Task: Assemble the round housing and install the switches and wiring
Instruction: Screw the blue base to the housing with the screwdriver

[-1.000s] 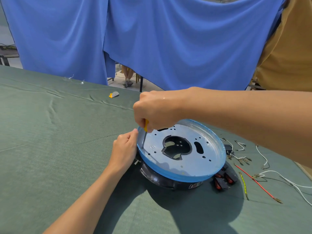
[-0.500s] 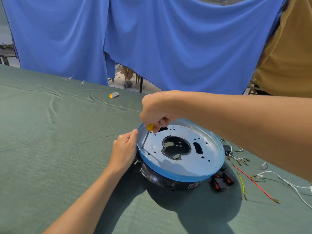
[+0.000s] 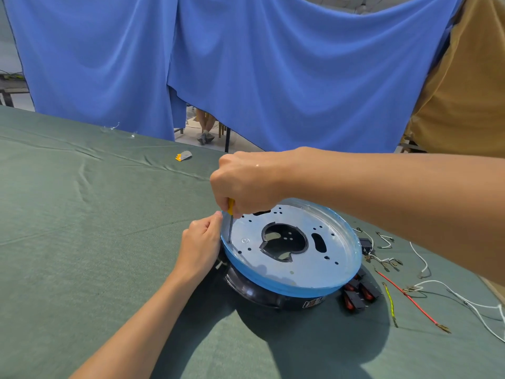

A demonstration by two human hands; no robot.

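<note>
While the right hand (image 3: 246, 181) curls tight round the yellow handle of a screwdriver (image 3: 230, 227), the upright shaft meets the silver plate of the round housing (image 3: 300, 269) at its 9 o'clock edge. The left hand (image 3: 200, 244), fingers curled, grips the blue rim at that same spot. The housing sits on the green-clothed worktop (image 3: 82, 214). Black-and-red rocker switches (image 3: 358, 294) lie just beside it at 4 o'clock, and a red wire (image 3: 407, 299), a yellow wire (image 3: 389, 302) and white wires (image 3: 464, 299) are spread from 3 to 4 o'clock.
</note>
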